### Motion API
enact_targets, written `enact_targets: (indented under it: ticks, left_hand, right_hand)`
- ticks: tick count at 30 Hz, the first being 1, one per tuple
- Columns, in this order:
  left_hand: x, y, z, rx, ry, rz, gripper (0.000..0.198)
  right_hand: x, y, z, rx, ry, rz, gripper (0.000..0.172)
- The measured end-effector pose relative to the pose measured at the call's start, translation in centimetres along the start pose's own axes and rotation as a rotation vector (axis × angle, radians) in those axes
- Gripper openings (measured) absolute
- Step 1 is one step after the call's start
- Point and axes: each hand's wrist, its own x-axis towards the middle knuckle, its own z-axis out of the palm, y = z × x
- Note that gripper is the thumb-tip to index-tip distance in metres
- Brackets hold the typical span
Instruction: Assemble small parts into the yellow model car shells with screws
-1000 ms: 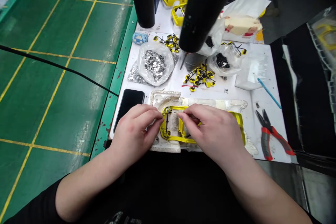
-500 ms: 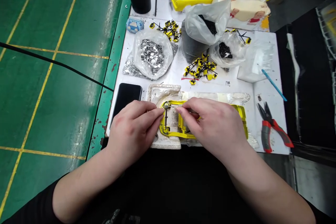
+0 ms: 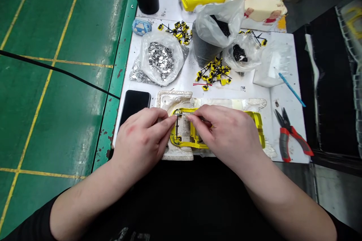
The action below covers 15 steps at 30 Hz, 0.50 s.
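In front of me a yellow plastic frame [image 3: 185,144] lies in a rough off-white holder [image 3: 178,156], with a thin dark rod [image 3: 177,128] across its left end. My left hand [image 3: 144,133] is closed, its thumb and fingertips pinched at the frame's upper left corner. Whatever is between those fingers is too small to make out. My right hand [image 3: 230,128] covers the middle of the frame. It pinches a thin metal tool [image 3: 183,115], whose tip points left at small metal parts in the same corner.
Left of the holder lies a phone [image 3: 135,103]; pliers [image 3: 288,133] lie to the right. Behind stand a bag of small metal plates [image 3: 161,60], bags of black parts [image 3: 210,41], and several small yellow-and-black pieces [image 3: 215,71]. Yellow housings [image 3: 189,3] and a tissue pack [image 3: 263,11] are farther back.
The view has shifted slightly, so the table appears a little farther left, and a dark hanging tool at the top has left the picture. Both hands keep nearly the same pose at the frame.
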Motion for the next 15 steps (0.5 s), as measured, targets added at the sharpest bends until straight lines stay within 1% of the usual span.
enact_targets:
  ticks: [7,15]
  left_hand:
    - [0.1,0.06,-0.03,0.029,-0.001,0.009,0.017]
    - [0.45,0.14,-0.35,0.129,-0.024,0.06,0.017]
  right_hand:
    - [-0.08,0.11,0.07,-0.021,0.044,-0.006,0.029]
    - [0.09,0.13,0.01,-0.008,0.02,-0.011,0.031]
